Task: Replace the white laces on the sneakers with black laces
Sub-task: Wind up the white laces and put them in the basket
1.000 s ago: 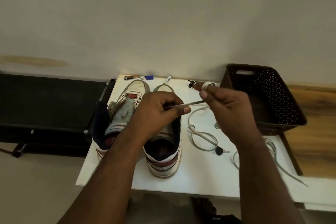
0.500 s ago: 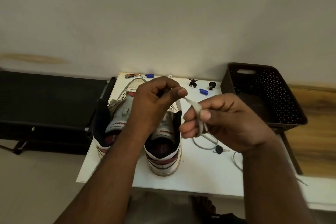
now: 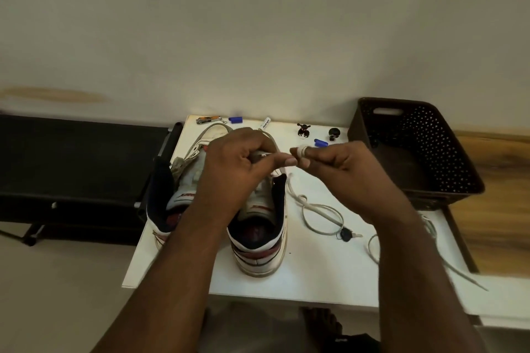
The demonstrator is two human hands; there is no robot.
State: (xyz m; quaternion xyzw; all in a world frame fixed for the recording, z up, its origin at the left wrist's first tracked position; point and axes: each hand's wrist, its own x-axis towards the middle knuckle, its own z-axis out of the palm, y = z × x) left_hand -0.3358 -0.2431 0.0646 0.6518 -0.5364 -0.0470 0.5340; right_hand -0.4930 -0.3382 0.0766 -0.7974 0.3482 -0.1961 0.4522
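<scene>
Above the sneakers [image 3: 258, 209], my left hand [image 3: 238, 169] pinches white lace [image 3: 301, 151] coiled round my right hand [image 3: 341, 169]'s finger; basket [image 3: 464, 180] right.

- One view only, from a camera worn on the person's head, looking forward and down over both forearms.
- It faces the pale wall [image 3: 258, 23], which fills the upper half of the frame; the white table [image 3: 315, 272] stands against that wall, in the lower middle.
- The camera sits close above the table's near edge: the forearms run up from the bottom corners.
- Left of the table a dark bench [image 3: 71, 166] shows; a brown basket [image 3: 415, 152] sits at the table's far right.
- Wide-angle lens; edges curve.
</scene>
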